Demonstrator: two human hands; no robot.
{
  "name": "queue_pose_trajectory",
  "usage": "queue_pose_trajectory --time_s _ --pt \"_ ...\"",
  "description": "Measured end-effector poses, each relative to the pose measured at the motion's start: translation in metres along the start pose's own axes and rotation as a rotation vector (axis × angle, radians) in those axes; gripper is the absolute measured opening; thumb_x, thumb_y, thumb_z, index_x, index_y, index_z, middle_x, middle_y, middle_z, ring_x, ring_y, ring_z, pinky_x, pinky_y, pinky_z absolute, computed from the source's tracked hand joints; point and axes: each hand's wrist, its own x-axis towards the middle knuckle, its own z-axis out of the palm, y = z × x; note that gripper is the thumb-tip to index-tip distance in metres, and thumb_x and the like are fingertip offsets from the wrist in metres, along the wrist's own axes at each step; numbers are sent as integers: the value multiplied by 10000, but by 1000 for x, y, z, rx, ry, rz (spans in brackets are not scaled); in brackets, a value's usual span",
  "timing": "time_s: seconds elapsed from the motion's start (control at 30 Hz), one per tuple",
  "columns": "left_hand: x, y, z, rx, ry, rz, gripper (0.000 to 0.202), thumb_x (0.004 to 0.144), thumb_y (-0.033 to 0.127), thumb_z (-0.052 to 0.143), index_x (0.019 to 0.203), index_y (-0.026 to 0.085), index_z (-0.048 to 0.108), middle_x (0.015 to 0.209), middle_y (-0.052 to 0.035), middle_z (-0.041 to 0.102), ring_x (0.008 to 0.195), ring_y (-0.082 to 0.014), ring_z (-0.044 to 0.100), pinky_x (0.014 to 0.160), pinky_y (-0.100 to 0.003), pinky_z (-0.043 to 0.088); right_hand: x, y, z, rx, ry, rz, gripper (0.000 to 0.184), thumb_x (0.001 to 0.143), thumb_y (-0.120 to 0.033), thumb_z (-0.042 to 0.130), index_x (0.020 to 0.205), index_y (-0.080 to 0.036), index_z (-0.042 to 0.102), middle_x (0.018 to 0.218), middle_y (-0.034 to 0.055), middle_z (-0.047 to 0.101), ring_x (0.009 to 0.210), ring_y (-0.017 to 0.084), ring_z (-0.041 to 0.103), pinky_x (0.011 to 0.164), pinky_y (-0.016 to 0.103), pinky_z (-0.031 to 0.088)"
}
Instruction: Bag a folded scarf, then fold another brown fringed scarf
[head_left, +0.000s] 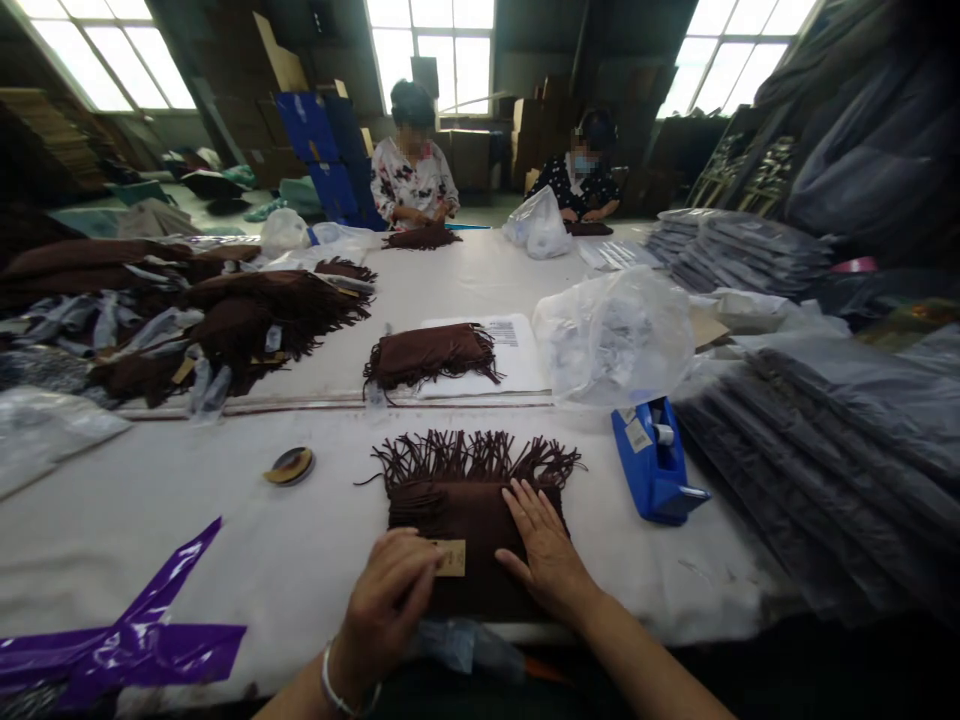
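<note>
A folded brown scarf (465, 500) with a fringe at its far end lies on the white table (225, 510) right in front of me. My left hand (390, 600) rests curled on its near left part, fingertips pinching a small tan paper tag (451, 558). My right hand (544, 545) lies flat and open on the scarf's right half, fingers stretched toward the fringe.
A blue tape dispenser (656, 465) stands to the right, a tape roll (289, 466) to the left, purple plastic film (120, 640) at the near left. Another folded scarf (431, 355), a clear bag (615, 335), a scarf pile (225, 320) and packed stacks (825, 440) surround. Two people (414, 170) work at the far end.
</note>
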Motion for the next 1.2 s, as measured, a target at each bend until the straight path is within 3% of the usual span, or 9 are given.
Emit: queue_pose_trajectory --time_s 0.13,0.27,0.37,0.53,0.73,0.83,0.93,1.03,1.2 --pt "0 -36 -48 -313 222 -806 281 866 363 553 1068 176 609 1081 -87 648 1057 -232 589 991 -381 437 -23 -6 -31 438 -91 -111 447 930 -371 443 1366 -281 394 1497 36 237 1364 257 208 1120 486 214" --pt "2 -67 -75 -856 157 -1233 403 839 404 593 1075 79 572 1100 -183 637 1023 -246 621 954 -377 478 -49 43 -51 1113 304 534 428 937 -470 371 1213 -202 560 1324 114 500 1235 271 442 1096 467 294" --pt "14 -88 -75 -1013 8 -1336 444 834 443 597 1072 69 573 1121 -197 627 1001 -241 633 930 -358 490 -41 91 -59 1497 53 956 531 904 -532 403 1158 -106 590 1234 183 561 1164 288 513 1054 437 368" --pt "62 -122 -47 -1224 -366 -1358 420 812 482 610 959 89 619 960 -133 687 866 -205 667 818 -311 526 27 105 -64 1722 -461 991 501 929 -482 422 1130 -55 590 1094 183 638 1033 246 605 923 356 476" --pt "121 -146 2 -1344 -591 -1418 323 828 419 613 795 100 646 705 -56 693 636 -147 663 656 -223 534 108 82 -49 1829 -697 953 460 942 -460 400 1049 -67 613 1038 131 665 1037 208 601 968 339 427" --pt "136 -152 20 -1419 -725 -1372 366 854 441 569 833 87 658 767 -71 704 666 -156 669 732 -255 538 127 83 -37 1869 -790 898 477 959 -443 350 1082 -55 599 1072 135 652 1083 201 575 1013 344 382" --pt "144 -157 30 -1429 -854 -1252 428 845 494 556 942 89 657 886 -100 705 822 -204 674 848 -325 517 136 84 -29 1810 -835 846 441 947 -408 398 1101 -46 598 1101 146 641 1090 208 571 1046 355 346" --pt "154 -156 32 -1316 -923 -1045 495 799 538 598 1050 113 632 991 -106 688 922 -228 649 911 -367 486 134 78 -34 1668 -725 726 398 926 -391 461 1146 -87 591 1169 129 615 1127 233 545 1058 385 339" --pt "161 -127 13 -771 -980 -519 465 781 489 648 1143 201 599 1133 -29 644 1076 -219 572 997 -345 416 106 46 -57 897 -647 231 457 927 -428 459 1334 -219 451 1386 64 440 1276 269 384 1092 454 284"
